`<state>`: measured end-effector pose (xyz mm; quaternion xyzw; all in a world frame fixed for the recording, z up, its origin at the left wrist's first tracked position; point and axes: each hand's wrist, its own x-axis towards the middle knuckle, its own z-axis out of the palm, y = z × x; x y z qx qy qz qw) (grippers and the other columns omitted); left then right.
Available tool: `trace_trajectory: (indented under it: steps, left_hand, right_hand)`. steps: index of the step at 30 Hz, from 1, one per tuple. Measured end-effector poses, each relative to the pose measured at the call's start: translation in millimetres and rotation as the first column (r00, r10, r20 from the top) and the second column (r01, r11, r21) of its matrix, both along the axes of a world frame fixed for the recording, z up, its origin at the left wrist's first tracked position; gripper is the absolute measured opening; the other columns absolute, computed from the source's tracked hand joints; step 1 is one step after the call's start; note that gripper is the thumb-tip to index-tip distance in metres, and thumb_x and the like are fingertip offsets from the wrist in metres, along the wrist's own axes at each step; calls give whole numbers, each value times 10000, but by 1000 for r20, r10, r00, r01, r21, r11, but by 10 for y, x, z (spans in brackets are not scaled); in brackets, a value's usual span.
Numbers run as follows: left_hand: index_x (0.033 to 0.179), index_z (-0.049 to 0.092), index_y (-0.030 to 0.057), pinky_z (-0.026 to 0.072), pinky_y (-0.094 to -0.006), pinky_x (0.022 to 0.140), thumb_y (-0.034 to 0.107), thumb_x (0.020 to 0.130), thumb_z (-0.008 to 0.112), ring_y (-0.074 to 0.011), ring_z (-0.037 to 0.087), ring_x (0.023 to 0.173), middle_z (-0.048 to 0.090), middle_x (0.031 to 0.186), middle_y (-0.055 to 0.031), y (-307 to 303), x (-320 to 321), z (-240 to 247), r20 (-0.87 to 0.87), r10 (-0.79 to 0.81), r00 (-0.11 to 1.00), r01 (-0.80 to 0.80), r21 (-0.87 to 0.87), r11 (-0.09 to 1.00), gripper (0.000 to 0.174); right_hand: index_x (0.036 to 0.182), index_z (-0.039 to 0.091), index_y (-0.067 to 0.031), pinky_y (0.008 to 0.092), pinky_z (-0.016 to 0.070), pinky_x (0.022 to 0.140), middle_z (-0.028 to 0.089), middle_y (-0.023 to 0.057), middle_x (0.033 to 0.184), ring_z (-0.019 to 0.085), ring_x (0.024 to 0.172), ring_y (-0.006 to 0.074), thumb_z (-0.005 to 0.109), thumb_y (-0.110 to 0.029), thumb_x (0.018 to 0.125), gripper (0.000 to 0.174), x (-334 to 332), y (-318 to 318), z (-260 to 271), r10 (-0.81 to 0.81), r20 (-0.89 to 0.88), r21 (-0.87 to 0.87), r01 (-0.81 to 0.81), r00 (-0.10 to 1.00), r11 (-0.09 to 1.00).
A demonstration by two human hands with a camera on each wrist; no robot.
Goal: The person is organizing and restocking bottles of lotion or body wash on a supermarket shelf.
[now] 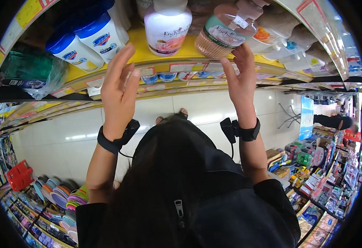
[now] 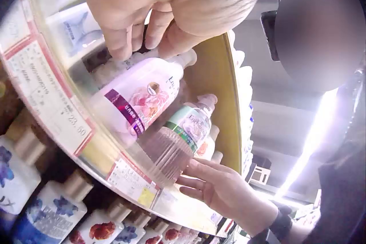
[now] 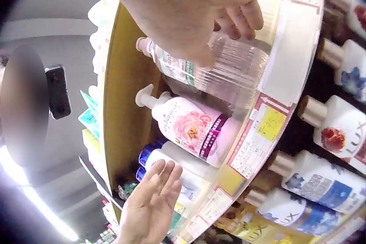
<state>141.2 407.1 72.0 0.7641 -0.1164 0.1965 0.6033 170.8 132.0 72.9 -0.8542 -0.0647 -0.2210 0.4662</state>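
Observation:
A white pump bottle with pink flowers (image 1: 167, 31) (image 2: 137, 98) (image 3: 197, 129) stands on the yellow shelf. Beside it is a clear, ribbed pink bottle with a green label (image 1: 220, 35) (image 2: 180, 135) (image 3: 237, 72). My right hand (image 1: 242, 82) (image 2: 226, 189) (image 3: 191, 9) is at the clear bottle's lower side, fingers loosely bent; whether it touches is unclear. My left hand (image 1: 119, 91) (image 2: 177, 4) (image 3: 151, 204) is raised in front of the shelf, fingers extended and holding nothing, between the pump bottle and two white bottles with blue caps (image 1: 100, 37).
The shelf's front edge carries price tags (image 1: 189, 67) (image 2: 48, 92). Below it stand rows of white flowered bottles (image 2: 51, 209) (image 3: 320, 181). Green packs (image 1: 28, 68) lie at the shelf's left. A folding table (image 1: 306, 118) and a person's leg (image 1: 327, 121) are at the right.

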Motion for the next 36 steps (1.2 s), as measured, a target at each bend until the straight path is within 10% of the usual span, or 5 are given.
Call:
trace_trajectory:
  steps: [14,36]
  left_hand:
    - [1134,639,16,463,-323,891,66,902,595,-257,592,1077,630,1187,-141,214,-890,-757,-335,41,941,-5,109,994,241]
    - [1134,645,21,474,-343,898,83,902,611,-272,599,1082,630,1188,-131,97,-844,-667,-323,-42,945,82,111,990,243]
  right_hand:
    - [1144,611,-15,316,484,856,657,122,1024,647,951,212,611,-15,891,253,-201,96,-42,136,81,-61,-131,987,990]
    - [1192,597,-24,286,501,841,674,98,1055,646,940,164,594,-32,922,270,-318,-85,-124,128,-77,92,-121,989,988]
